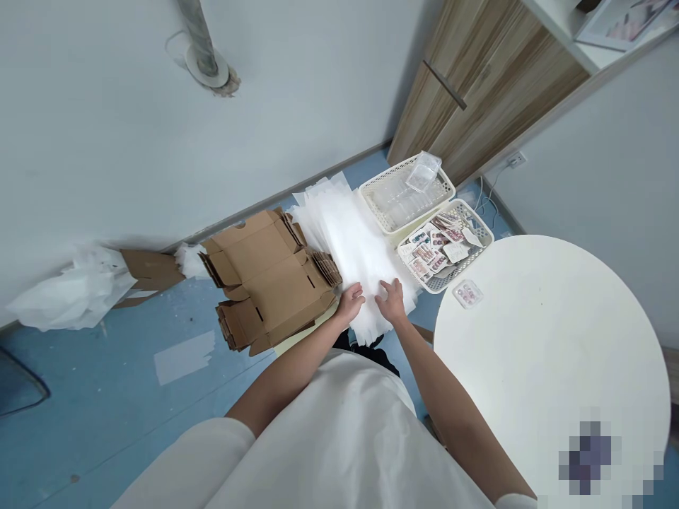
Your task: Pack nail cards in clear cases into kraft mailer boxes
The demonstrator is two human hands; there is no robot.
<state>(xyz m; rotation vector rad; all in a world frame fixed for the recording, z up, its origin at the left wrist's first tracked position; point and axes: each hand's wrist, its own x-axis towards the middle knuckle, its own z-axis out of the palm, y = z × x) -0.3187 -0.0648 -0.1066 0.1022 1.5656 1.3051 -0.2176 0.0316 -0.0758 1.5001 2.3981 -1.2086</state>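
Note:
A thick stack of thin white sheets (355,244), perhaps foam or plastic bags, lies in front of me with its edges fanned out. My left hand (351,304) rests at the near left edge of the stack, its fingers a little bent and thumb apart. On the same stack, my right hand (390,302) touches the top with thumb and fingers spread. Neither hand visibly grips anything. Flattened brown cardboard boxes (276,276) are piled just left of the white sheets.
Beyond the stack stand a basket of clear plastic cases (366,192) and a basket of printed cards (436,288). A small clear pack (467,294) lies on the round white table (552,339). White bags (74,293) and a cardboard box (151,272) sit along the wall.

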